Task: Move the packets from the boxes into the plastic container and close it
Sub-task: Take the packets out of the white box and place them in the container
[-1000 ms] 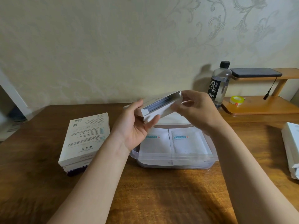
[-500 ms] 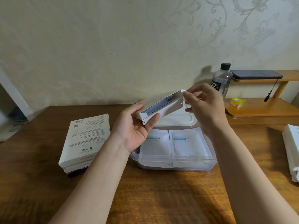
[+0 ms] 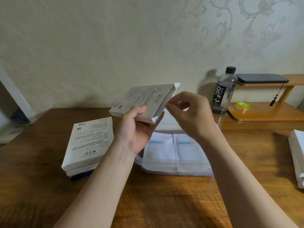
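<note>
Nearest on the brown wooden bench (image 3: 164, 203) stood the clear rectangular plastic container (image 3: 164, 164), uncovered. Two white packets showed on top, side by side: the left packet (image 3: 160, 150) and the right packet (image 3: 189, 151). Any beneath them I couldn't count. Left of it sat one stack of flat white cardboard boxes (image 3: 88, 142), at least two deep. Above the container the left grip (image 3: 138, 130) clasped one flat white carton (image 3: 144, 99), its open end tilted toward the right grip (image 3: 192, 112). That grip's fingers curled just beside the mouth, too blurred for me to tell whether they pinched anything. To my mind, whatever packets lay inside wanted pinching by their edges and drawing straight out, with the mouth kept over the container. Beyond stood one dark-labelled clear bottle (image 3: 224, 91).
</note>
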A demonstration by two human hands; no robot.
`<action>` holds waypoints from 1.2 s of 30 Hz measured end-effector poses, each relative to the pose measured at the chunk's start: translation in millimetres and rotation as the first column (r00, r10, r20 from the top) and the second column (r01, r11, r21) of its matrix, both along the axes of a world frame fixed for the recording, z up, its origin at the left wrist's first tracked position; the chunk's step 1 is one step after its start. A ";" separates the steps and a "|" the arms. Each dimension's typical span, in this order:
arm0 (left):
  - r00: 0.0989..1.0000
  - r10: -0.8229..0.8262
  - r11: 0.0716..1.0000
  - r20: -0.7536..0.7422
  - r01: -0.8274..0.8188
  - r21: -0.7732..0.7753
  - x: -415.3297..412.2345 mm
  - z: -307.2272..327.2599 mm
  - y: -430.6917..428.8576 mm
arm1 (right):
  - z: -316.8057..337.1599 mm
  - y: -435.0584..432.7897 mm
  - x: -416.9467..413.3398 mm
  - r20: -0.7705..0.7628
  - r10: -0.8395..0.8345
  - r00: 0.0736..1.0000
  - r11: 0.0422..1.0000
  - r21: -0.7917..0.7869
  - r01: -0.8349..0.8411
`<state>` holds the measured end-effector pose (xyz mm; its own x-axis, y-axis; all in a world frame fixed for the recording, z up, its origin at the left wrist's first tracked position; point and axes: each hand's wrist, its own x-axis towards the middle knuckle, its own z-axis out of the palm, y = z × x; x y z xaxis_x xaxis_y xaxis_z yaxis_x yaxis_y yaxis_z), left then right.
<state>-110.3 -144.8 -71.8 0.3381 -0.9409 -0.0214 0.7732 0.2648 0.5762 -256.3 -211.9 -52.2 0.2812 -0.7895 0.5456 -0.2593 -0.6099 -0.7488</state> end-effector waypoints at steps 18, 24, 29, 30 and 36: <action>0.996 0.039 0.999 0.081 -0.040 0.018 -0.5 -1.5 -1.9 | 0.0 28.1 15.5 -0.136 0.279 0.950 0.958 0.101 -0.267; 0.981 0.019 1.000 0.194 -0.017 -0.012 -2.0 -4.5 -0.8 | 8.4 8.3 -0.8 0.138 0.191 0.972 0.888 0.398 -0.231; 0.961 -0.018 1.000 0.277 0.013 0.018 -3.7 -6.7 -1.0 | 10.6 8.4 -0.6 0.257 0.212 0.943 0.778 0.540 -0.322; 0.958 -0.026 1.000 0.287 0.023 0.016 -4.2 -6.2 -0.4 | 11.1 8.2 -0.8 0.294 0.221 0.930 0.752 0.556 -0.354; 0.939 -0.056 0.998 0.338 0.062 -0.006 -8.7 -7.2 -2.4 | 14.1 12.8 -2.6 0.401 0.303 0.864 0.615 0.610 -0.499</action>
<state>-119.1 -147.3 -78.9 0.2668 -0.9586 0.0995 0.5485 0.2359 0.8021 -258.9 -199.1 -38.1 0.6032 -0.7975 0.0042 0.1269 0.0907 -0.9878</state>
